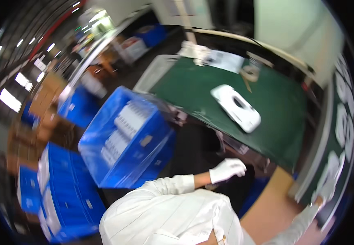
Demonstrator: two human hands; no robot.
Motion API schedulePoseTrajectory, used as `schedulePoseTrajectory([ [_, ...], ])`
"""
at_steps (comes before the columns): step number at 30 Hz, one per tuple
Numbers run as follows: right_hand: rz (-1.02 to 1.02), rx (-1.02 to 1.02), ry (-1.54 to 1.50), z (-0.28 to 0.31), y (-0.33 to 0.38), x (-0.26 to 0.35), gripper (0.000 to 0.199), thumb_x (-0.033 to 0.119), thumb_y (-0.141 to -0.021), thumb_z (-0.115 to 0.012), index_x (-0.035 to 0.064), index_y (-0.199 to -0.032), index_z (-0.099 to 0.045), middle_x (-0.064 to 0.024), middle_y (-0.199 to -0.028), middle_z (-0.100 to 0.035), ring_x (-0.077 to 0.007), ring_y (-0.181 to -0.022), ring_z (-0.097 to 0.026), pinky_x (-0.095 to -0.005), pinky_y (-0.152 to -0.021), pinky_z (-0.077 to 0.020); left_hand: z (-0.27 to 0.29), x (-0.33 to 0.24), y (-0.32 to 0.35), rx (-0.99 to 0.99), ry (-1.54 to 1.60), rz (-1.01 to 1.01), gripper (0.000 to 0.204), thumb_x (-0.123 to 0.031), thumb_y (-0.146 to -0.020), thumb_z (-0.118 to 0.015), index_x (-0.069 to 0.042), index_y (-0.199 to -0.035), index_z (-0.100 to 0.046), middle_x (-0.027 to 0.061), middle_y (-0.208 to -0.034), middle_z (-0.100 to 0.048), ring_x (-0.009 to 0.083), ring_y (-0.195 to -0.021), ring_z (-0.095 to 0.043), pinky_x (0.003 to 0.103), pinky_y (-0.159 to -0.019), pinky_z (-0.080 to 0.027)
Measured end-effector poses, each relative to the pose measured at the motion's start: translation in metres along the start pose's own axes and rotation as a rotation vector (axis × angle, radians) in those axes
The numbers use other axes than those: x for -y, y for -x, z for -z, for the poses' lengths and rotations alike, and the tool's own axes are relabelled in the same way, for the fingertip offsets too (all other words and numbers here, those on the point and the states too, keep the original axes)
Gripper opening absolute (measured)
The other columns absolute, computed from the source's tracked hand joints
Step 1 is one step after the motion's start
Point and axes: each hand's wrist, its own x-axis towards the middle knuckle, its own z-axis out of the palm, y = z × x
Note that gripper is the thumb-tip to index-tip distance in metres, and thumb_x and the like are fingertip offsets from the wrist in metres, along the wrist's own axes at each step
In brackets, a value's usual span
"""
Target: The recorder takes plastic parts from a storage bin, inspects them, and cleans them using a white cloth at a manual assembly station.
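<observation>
Strong motion blur across the whole frame, worst on the right edge where the white parts on the rack [342, 122] smear into streaks. Heavy fisheye bend; black vignette fills all 4 corners. Light comes from overhead ceiling strip lamps [22, 79] upper left, blown out to white patches. Mid brightness overall, floor and far left dim and muddy. White sleeve and coat [164, 212] near overexposed, little fabric detail. Glare sheen on the plastic liner of the blue crate [124, 134]. Green table mat [266, 106] evenly lit; white casing [236, 108] on it soft-edged, faint shadow. Left gloved hand [227, 169] blurred, right hand [326, 192] barely resolvable.
</observation>
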Motion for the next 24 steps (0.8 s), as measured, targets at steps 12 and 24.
schedulePoseTrajectory([
  [12,-0.023,0.26,-0.333,-0.073,-0.021,0.088,0.058,0.038,-0.101,-0.034,0.0037,-0.147,-0.032,-0.0086,-0.151,-0.036,-0.0188,-0.142,-0.027,-0.0342,-0.118,-0.0138,0.093,0.034,0.049,-0.384,0.115,0.024,0.019,-0.018,-0.096,-0.057,-0.001,-0.101,-0.064,0.0087,-0.09,-0.068,0.0165,-0.081,-0.065,0.029,-0.076,-0.053],
  [24,-0.351,0.818,-0.904,-0.247,0.119,0.288,0.026,0.026,-0.098,-0.055,0.0045,-0.112,-0.061,0.0055,-0.085,-0.057,-0.0042,-0.07,-0.051,-0.0176,-0.063,-0.0414,0.071,-0.038,0.002,-0.436,0.17,-0.425,0.049,-0.016,-0.098,-0.054,-0.003,-0.141,-0.036,0.0104,-0.127,-0.056,0.0185,-0.123,-0.051,0.029,-0.104,-0.04],
])
